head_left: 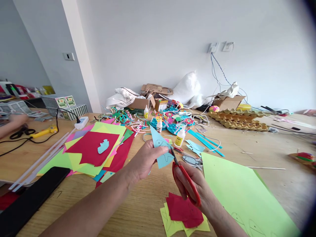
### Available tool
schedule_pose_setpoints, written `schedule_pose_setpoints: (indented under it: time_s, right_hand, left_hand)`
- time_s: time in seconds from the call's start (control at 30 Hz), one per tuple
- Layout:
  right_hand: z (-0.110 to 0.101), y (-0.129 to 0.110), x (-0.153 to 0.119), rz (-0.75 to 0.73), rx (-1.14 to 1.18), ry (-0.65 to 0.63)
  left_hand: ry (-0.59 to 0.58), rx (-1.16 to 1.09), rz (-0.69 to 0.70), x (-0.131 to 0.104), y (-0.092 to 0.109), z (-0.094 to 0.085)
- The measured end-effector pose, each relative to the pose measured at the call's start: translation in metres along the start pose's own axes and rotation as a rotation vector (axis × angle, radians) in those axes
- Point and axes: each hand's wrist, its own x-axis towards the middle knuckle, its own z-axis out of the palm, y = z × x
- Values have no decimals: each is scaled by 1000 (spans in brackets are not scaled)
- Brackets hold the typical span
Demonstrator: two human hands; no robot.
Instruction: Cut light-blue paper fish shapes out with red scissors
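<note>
My left hand [145, 158] pinches a piece of light blue paper [161, 159] that has a fish outline drawn on it. In my right hand [195, 181] is a pair of scissors with red handles [190, 184], its dark blades at the right edge of the blue paper. Red paper pieces [185, 209] lie over yellow paper pieces [170, 223] on the table below my right hand. A large light green sheet [237, 184] with drawn fish outlines lies to the right. A cut-out blue paper fish [103, 146] rests on a red sheet [91, 153] at the left.
Glue bottles [180, 137] stand beyond my hands, before decorated blue pieces [172, 123]. Egg trays [237, 120] are stacked at the back right. A black phone-like slab [37, 197] lies front left. Near a yellow glue gun [45, 131], another person's hand [18, 119] shows.
</note>
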Motion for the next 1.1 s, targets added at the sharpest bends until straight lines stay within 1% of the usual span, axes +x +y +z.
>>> schedule_pose_setpoints:
  time_s: [0.17, 0.4, 0.6, 1.1]
  right_hand:
    - [0, 0, 2, 20, -31, -24]
    - [0, -7, 2, 57, -127, -38]
    - [1, -6, 1, 42, -159, -43]
    - [1, -7, 2, -4, -238, -35]
  left_hand:
    - [-47, 95, -76, 1, 8, -8]
    - [-89, 112, -123, 3, 12, -16]
    - [-159, 175, -144, 4, 17, -21]
    - [-133, 218, -153, 4, 19, -23]
